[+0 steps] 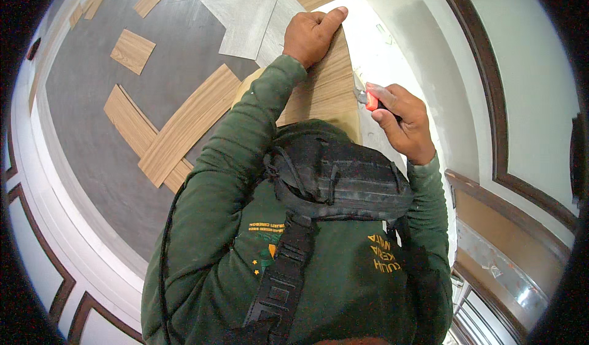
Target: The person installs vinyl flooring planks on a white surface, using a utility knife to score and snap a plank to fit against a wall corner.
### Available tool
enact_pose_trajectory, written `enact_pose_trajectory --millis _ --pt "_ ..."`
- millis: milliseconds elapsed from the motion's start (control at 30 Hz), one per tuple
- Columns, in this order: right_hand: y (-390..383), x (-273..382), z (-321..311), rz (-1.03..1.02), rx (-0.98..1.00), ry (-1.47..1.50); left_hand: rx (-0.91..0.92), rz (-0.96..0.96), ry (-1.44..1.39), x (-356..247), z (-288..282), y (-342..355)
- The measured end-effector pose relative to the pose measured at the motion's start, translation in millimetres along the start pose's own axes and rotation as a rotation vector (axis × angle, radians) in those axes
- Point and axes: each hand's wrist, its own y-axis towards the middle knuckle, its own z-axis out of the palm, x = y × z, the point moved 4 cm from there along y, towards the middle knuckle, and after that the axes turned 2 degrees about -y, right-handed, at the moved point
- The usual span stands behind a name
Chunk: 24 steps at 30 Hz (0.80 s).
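A brown wood-grain vinyl plank [324, 90] lies in front of me, its right side along a pale strip of floor. My left hand [311, 37] is closed at the far part of this plank, fingers curled and thumb stretched toward its right edge. The undersides of those fingers are hidden. In my right hand [405, 118] is a red and black utility knife [372, 101], gripped between thumb and fingers. Its metal tip meets or nearly meets the plank's right edge; whether it touches, I cannot tell.
Loose wood-grain planks [190, 124] lie crossed on the dark grey floor [80, 142] at left, with a short offcut [133, 52] beyond. Grey planks [251, 26] lie at the far side. A white wall with brown trim [491, 93] rises at right. A black pouch [340, 176] hangs on my chest.
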Motion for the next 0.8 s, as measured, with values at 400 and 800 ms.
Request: enact_pose_trajectory --millis 400,800 --pt "4.1 -2.7 1.1 -0.012 -0.038 -0.085 0.045 0.081 0.052 8.6 8.9 3.2" --pt "0.2 -20.1 -0.9 0.018 -0.023 0.018 0.057 0.081 0.089 11.7 28.7 3.5"
